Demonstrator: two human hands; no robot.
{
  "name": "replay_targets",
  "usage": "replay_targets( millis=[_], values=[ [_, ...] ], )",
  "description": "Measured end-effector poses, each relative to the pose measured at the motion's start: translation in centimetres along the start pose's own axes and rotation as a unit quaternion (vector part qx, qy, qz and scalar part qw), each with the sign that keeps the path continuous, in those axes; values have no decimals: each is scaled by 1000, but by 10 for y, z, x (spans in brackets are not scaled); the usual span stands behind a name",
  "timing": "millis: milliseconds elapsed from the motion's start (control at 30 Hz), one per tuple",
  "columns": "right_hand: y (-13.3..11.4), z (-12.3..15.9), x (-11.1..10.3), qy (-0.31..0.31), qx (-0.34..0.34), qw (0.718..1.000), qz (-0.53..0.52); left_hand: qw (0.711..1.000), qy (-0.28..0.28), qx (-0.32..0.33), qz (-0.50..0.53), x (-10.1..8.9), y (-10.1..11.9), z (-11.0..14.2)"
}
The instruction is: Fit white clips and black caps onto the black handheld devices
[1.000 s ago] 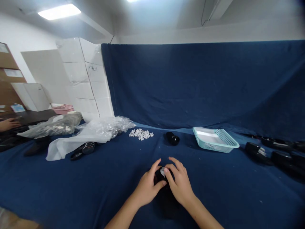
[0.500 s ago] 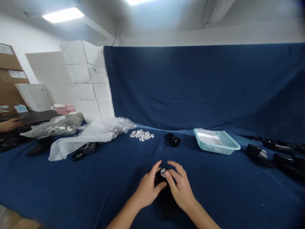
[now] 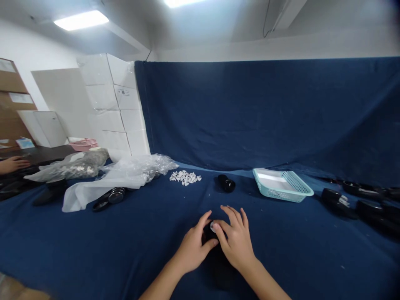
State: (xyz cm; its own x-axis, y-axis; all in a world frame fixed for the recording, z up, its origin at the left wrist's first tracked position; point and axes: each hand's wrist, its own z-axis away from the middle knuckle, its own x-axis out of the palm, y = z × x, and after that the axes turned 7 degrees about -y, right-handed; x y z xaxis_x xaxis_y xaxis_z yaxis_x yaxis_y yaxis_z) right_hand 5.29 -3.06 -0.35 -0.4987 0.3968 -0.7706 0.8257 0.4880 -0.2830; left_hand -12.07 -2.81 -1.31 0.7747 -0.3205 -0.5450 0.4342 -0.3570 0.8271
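My left hand (image 3: 193, 246) curls round a small black round object (image 3: 208, 233) on the blue cloth (image 3: 125, 246), thumb and fingers holding its side. My right hand (image 3: 236, 239) lies over the object from the right, its fingertip pressing a small white piece (image 3: 213, 227) onto the top. The other right fingers are stretched forward. Most of the black object is hidden under the two hands.
A pile of small white pieces (image 3: 185, 177) and a black cap (image 3: 226, 183) lie further back. A light teal basket (image 3: 281, 184) sits at the right, black parts (image 3: 359, 200) beyond it. Clear plastic bags (image 3: 125, 173) and black lids (image 3: 112, 196) are left. Another person's hand (image 3: 11, 164) rests far left.
My hands stay on the black object. The right hand's fingers have stretched out further forward over it; the view shifted slightly.
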Motion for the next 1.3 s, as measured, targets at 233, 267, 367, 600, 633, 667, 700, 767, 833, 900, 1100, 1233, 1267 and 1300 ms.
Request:
replay_targets(
  millis=[233,267,367,600,633,667,700,767,833,900,1100,1233,1267,1300],
  values=[
    [6,4,3,21,17,1000,-12,1000,-6,-5,-1,-1,1,0],
    [8,4,4,14,23,999,-20,1000,-6,-6,-1,-1,0,0],
    [14,6,6,4,47,997,-53,1000,-3,-10,-2,0,0,0],
    [11,11,6,-4,11,996,-89,1000,0,-7,-8,0,-2,1],
    [10,10,5,-5,-3,997,-83,1000,-1,-6,-8,0,-2,1],
    [8,10,4,-6,-16,997,-77,1000,-3,-5,-8,0,-2,1],
    [6,9,3,-8,-28,997,-70,1000,-7,-6,-7,0,-1,1],
    [2,7,1,-13,-47,997,-56,1000,-13,-9,-7,0,-1,1],
    [0,5,0,-14,-51,998,-46,1000,-13,-8,-11,0,-1,1],
    [-2,3,0,-3,-40,999,-35,1000,-7,-3,-16,1,-2,1],
    [1,2,1,6,-3,1000,3,1000,-10,-5,-27,0,-1,1],
    [4,2,1,3,2,1000,14,1000,-14,-9,-22,-1,-1,1],
    [4,2,1,4,4,1000,14,1000,-14,-9,-21,-1,-1,1],
    [5,2,2,6,5,1000,14,1000,-15,-11,-20,-1,-1,1]
  ],
)
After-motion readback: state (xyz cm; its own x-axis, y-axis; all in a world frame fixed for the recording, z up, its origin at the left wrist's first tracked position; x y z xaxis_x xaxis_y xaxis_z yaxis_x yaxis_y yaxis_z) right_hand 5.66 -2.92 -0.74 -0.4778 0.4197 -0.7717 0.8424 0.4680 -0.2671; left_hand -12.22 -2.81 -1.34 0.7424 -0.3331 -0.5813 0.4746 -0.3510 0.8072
